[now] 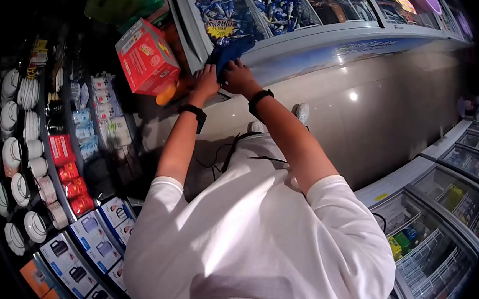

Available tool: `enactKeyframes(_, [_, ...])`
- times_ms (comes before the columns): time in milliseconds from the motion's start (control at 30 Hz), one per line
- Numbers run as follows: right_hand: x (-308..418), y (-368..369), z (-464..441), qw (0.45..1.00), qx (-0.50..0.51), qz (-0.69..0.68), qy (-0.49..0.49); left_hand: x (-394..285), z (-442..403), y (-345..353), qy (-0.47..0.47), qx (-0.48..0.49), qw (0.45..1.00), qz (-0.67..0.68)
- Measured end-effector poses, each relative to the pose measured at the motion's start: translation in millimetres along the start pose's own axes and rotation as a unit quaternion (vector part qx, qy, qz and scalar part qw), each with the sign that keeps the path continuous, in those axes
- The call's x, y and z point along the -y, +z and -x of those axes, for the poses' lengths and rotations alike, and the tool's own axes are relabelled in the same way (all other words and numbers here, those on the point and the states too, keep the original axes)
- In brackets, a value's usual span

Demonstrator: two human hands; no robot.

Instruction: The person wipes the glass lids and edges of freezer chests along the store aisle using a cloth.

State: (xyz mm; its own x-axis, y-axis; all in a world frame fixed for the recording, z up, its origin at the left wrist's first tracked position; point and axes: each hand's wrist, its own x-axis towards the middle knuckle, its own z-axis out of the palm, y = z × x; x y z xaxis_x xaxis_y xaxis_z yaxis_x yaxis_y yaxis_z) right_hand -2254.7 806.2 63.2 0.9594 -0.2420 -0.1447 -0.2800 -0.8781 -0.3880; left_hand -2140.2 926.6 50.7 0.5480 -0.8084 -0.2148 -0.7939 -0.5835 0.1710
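Note:
A dark blue cloth (232, 50) lies bunched at the near corner of a freezer that holds wrapped ice creams. My left hand (206, 80) is at the lower left side of the cloth, its fingers bent against it. Just to the right, my right hand (239, 77) has its fingers curled on the cloth's lower edge. Both hands are close together, with dark bands on the wrists. A red box (147, 57) stands left of my left hand, with an orange object (166, 95) below it.
Shelves at the left hold stacked white bowls (21, 190), red packs (71, 180) and boxed goods (78, 266). The freezer's front edge (291, 42) runs to the right. More glass-topped freezers (409, 189) line the right side. Tiled floor (358, 113) lies between.

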Motion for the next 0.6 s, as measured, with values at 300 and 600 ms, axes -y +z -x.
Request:
enactKeyframes(300, [-121,11,37,0.976,-0.029,-0.21,-0.05,-31,10,32,0.065,-0.027,0.997,-0.014])
enactKeyframes(600, [-120,-26,57,0.98,-0.173,-0.014,-0.093,-75,-42,23,0.082,0.129,0.988,0.005])
